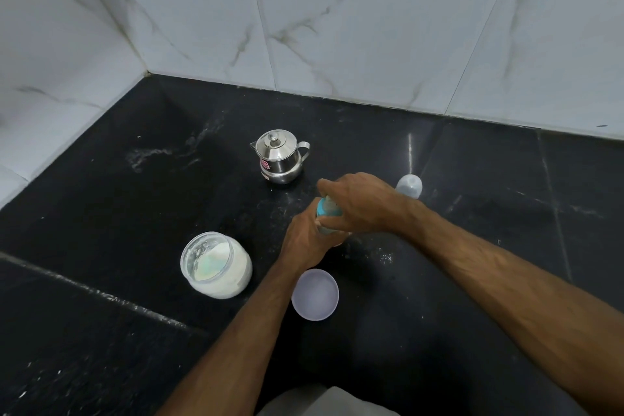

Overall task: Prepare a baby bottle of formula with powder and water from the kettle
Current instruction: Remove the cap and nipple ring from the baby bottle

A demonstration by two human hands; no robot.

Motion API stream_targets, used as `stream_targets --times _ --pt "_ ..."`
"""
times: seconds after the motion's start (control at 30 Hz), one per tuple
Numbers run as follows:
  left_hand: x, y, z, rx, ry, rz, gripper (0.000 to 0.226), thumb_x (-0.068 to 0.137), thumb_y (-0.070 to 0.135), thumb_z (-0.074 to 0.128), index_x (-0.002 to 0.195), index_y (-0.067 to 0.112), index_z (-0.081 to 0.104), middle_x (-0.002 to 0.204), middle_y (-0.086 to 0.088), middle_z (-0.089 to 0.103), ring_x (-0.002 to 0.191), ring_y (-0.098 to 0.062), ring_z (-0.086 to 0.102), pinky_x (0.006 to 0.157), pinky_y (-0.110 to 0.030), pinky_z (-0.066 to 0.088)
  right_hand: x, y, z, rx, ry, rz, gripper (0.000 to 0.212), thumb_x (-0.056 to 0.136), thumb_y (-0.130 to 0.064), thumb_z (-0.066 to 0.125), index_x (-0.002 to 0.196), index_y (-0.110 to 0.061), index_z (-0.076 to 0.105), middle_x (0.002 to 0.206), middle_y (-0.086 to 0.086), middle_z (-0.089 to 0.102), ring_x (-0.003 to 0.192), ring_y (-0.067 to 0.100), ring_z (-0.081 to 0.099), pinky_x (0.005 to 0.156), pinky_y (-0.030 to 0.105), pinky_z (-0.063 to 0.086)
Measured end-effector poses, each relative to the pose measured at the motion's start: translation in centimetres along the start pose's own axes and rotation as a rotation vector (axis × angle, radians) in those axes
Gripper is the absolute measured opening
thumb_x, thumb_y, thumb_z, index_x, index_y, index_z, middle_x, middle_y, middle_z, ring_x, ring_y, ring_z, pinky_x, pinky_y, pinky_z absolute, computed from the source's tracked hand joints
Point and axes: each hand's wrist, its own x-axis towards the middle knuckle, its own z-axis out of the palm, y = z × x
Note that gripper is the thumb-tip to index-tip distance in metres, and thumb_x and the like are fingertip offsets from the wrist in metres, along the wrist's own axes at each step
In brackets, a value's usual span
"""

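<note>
A baby bottle with a teal collar stands on the black counter, mostly hidden by both hands. My left hand wraps around its body from below. My right hand is closed over its teal top. The small steel kettle, lid on, sits just behind the hands. An open jar of white powder stands to the left. The bottle's clear dome cap rests on the counter beyond my right wrist.
The jar's pale round lid lies upside down between my forearms. White powder is spilled on the counter near the bottle. Marble-tiled walls close the counter at the back and left.
</note>
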Motion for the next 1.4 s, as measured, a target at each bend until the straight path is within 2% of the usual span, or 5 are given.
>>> stream_targets --times 0.27,0.5,0.93,1.17,1.4 --pt "0.9 4.3 -1.0 0.400 -0.384 -0.198 0.057 0.097 0.033 0.055 0.143 0.010 0.031 0.146 -0.012 0.038 0.137 -0.026 0.038 0.115 -0.034 0.028 0.3 0.4 -0.5 -0.038 -0.045 -0.108 0.046 0.090 -0.049 0.058 0.124 -0.021 0.047 0.104 0.002 0.065 0.086 0.017 0.059 0.073 0.030 0.050" --pt "-0.2 2.6 -1.0 0.154 -0.090 -0.134 0.053 0.072 0.031 0.082 0.118 0.019 0.058 0.109 0.002 0.067 0.105 -0.020 0.064 0.094 -0.041 0.052 0.5 0.7 -1.0 -0.054 -0.090 -0.188 0.043 0.091 -0.048 0.057 0.125 -0.024 0.046 0.106 0.002 0.064 0.084 0.015 0.056 0.076 0.032 0.052" --pt "-0.4 3.9 -1.6 0.180 -0.191 -0.145 0.061 0.071 0.044 0.079 0.122 0.016 0.058 0.117 -0.006 0.064 0.108 -0.022 0.061 0.099 -0.043 0.048 0.9 0.5 -2.8 -0.193 -0.278 -0.395 0.036 0.093 -0.031 0.056 0.127 -0.028 0.045 0.112 0.002 0.052 0.100 0.018 0.056 0.080 0.032 0.049" --pt "-0.8 3.7 -1.5 0.134 -0.177 -0.113 0.062 0.069 0.042 0.080 0.123 0.023 0.055 0.117 0.002 0.064 0.109 -0.017 0.060 0.097 -0.044 0.050 0.2 -0.5 -2.5 -0.176 -0.137 -0.077 0.055 0.088 -0.063 0.050 0.125 -0.022 0.046 0.103 0.001 0.061 0.082 0.018 0.058 0.067 0.031 0.047" --pt "-0.1 4.2 -1.0 0.305 -0.240 -0.183 0.066 0.082 0.038 0.072 0.136 0.015 0.041 0.134 -0.009 0.051 0.126 -0.024 0.048 0.109 -0.037 0.038 0.2 -1.1 -2.5 -0.135 -0.250 -0.133 0.049 0.093 -0.037 0.057 0.136 -0.021 0.039 0.119 0.008 0.055 0.101 0.022 0.059 0.083 0.035 0.054"
